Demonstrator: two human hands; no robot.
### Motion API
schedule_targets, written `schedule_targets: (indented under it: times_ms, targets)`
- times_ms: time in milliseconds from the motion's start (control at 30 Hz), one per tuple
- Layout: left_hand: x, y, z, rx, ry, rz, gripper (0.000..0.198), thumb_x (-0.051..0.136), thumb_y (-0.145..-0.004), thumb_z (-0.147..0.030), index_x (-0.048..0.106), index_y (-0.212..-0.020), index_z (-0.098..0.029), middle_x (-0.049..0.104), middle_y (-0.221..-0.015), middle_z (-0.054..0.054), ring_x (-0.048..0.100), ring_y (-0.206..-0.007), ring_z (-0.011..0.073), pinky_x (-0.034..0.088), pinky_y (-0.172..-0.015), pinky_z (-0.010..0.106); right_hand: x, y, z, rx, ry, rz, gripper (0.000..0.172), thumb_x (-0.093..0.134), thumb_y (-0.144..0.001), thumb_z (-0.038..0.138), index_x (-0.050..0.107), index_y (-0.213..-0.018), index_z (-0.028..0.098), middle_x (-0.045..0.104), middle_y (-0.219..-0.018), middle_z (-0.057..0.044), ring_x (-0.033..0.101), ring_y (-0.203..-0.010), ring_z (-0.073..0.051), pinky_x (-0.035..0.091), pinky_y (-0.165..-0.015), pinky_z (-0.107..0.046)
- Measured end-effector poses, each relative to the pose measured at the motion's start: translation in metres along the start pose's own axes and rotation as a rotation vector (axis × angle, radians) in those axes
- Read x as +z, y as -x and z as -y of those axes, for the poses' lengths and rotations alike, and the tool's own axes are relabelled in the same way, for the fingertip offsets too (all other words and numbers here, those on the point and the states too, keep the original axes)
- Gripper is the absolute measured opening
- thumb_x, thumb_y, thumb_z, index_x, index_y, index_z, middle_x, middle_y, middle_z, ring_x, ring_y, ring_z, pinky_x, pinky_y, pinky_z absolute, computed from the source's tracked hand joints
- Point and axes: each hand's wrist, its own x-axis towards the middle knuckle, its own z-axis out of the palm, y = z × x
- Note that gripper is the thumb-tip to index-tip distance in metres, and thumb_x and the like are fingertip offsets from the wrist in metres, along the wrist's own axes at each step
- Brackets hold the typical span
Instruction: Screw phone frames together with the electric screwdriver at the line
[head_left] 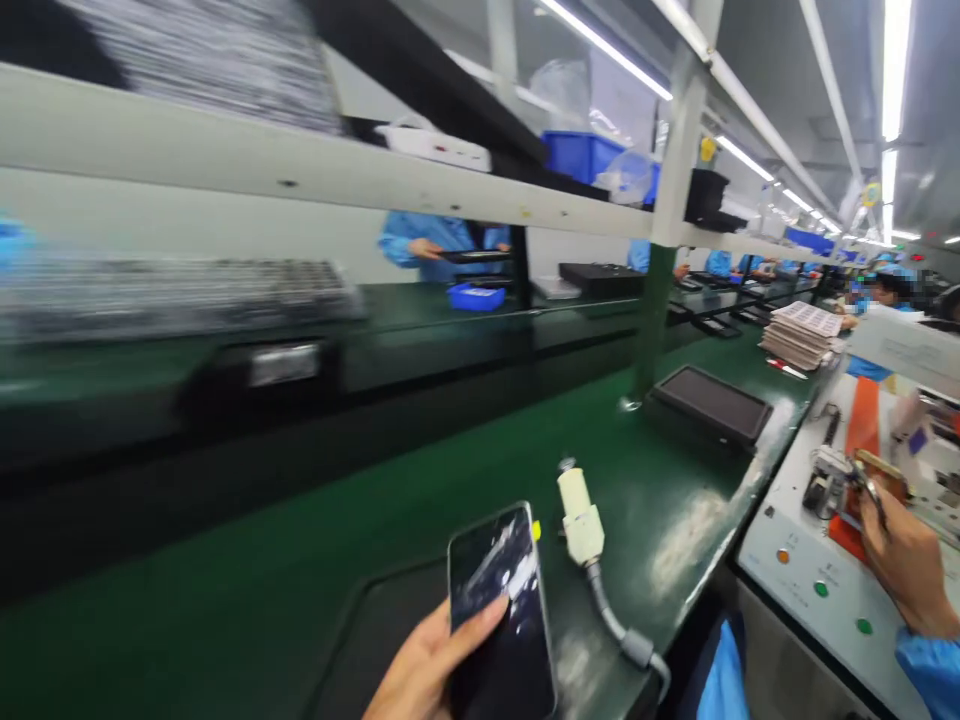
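My left hand (424, 665) is at the bottom centre, closed round a dark phone (499, 610). Its thumb lies across the glossy screen, above a dark mat (371, 630) on the green belt. Just right of the phone lies a white plug on a grey cable (583, 525). My right hand (904, 570), in a blue sleeve, is at the far right over a white machine panel (787, 575). Its fingers pinch a small metal tool (866, 485) beside a clamp fixture (823, 478) and an orange piece.
A black tray (711, 402) sits further along the green belt (300, 520). A stack of pale trays (802, 335) stands beyond it. People in blue coats (427, 238) work across the line near a blue bin (476, 295). A shelf (300, 170) runs overhead.
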Motion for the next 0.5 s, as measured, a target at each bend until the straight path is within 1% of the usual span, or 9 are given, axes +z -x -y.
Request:
schedule_targets:
  times_ms: [67,100,133,233,300,367,400,467,500]
  targets:
    - [-0.009,0.007,-0.024,0.121,0.078,-0.061,0.063,0.094,-0.04,-0.028,0.068,-0.097,-0.016,0.072,-0.081,0.005,0.068,-0.065,0.0233,0.057,-0.056,0.027,-0.014,0.007,0.051,-0.239,-0.16,-0.307,0.033,0.051,-0.093,0.026,0.064,-0.12,0.01,0.074,-0.093,-0.013,0.07,-0.068,-0.022,0.05,-0.064,-0.028]
    - [-0.015,0.01,-0.036,0.196,0.114,-0.093,0.061,0.093,-0.041,-0.027,0.068,-0.095,-0.015,0.072,-0.08,0.006,0.068,-0.066,0.023,0.057,-0.057,0.027,-0.022,0.01,0.082,-0.327,-0.246,-0.375,0.037,0.056,-0.092,0.022,0.06,-0.127,0.013,0.074,-0.093,-0.011,0.07,-0.068,-0.02,0.051,-0.065,-0.026]
    - [-0.021,0.013,-0.047,0.269,0.143,-0.13,0.057,0.092,-0.042,-0.027,0.068,-0.092,-0.014,0.071,-0.079,0.006,0.068,-0.066,0.023,0.057,-0.057,0.027,-0.031,0.015,0.115,-0.392,-0.342,-0.388,0.044,0.058,-0.091,0.017,0.054,-0.134,0.015,0.074,-0.093,-0.009,0.07,-0.069,-0.019,0.052,-0.066,-0.025]
    - [-0.043,0.021,-0.072,0.415,0.218,-0.252,0.042,0.087,-0.049,-0.023,0.067,-0.085,-0.012,0.07,-0.075,0.005,0.067,-0.067,0.023,0.058,-0.058,0.027,-0.052,0.036,0.22,-0.635,-0.779,-0.273,0.055,0.047,-0.092,0.009,0.037,-0.146,0.012,0.073,-0.1,-0.011,0.071,-0.086,-0.02,0.057,-0.073,-0.026]
    - [-0.055,0.026,-0.081,0.468,0.282,-0.318,0.032,0.08,-0.055,-0.017,0.067,-0.084,-0.013,0.07,-0.076,0.004,0.067,-0.066,0.0215,0.058,-0.058,0.027,-0.052,0.063,0.283,-0.785,-1.044,-0.202,0.052,0.039,-0.09,0.004,0.04,-0.142,0.005,0.072,-0.102,-0.015,0.068,-0.101,-0.023,0.058,-0.083,-0.032]
    - [-0.063,0.029,-0.086,0.521,0.357,-0.348,0.028,0.072,-0.059,-0.011,0.067,-0.086,-0.014,0.071,-0.081,0.004,0.067,-0.069,0.0206,0.059,-0.062,0.027,-0.042,0.099,0.336,-0.87,-1.115,-0.124,0.043,0.034,-0.089,0.004,0.054,-0.126,0.001,0.07,-0.104,-0.019,0.066,-0.103,-0.028,0.058,-0.084,-0.038]
    - [-0.066,0.029,-0.087,0.53,0.394,-0.34,0.026,0.069,-0.062,-0.011,0.067,-0.088,-0.014,0.071,-0.083,0.004,0.068,-0.073,0.021,0.059,-0.067,0.028,-0.035,0.119,0.358,-0.869,-1.096,-0.107,0.039,0.033,-0.088,0.005,0.06,-0.117,0.001,0.069,-0.105,-0.022,0.066,-0.102,-0.031,0.059,-0.082,-0.042]
    - [-0.07,0.028,-0.087,0.513,0.456,-0.284,0.022,0.062,-0.069,-0.013,0.067,-0.09,-0.013,0.072,-0.085,0.006,0.068,-0.083,0.0232,0.058,-0.078,0.033,-0.021,0.156,0.389,-0.826,-1.037,-0.093,0.033,0.039,-0.088,0.011,0.066,-0.105,0.001,0.068,-0.105,-0.026,0.067,-0.099,-0.036,0.059,-0.077,-0.047]
    - [-0.072,0.026,-0.087,0.49,0.476,-0.242,0.02,0.059,-0.072,-0.016,0.067,-0.09,-0.013,0.071,-0.085,0.007,0.068,-0.086,0.0244,0.057,-0.082,0.036,-0.017,0.17,0.399,-0.799,-1.025,-0.087,0.03,0.043,-0.089,0.017,0.067,-0.099,0.002,0.068,-0.102,-0.027,0.067,-0.097,-0.038,0.059,-0.073,-0.049]
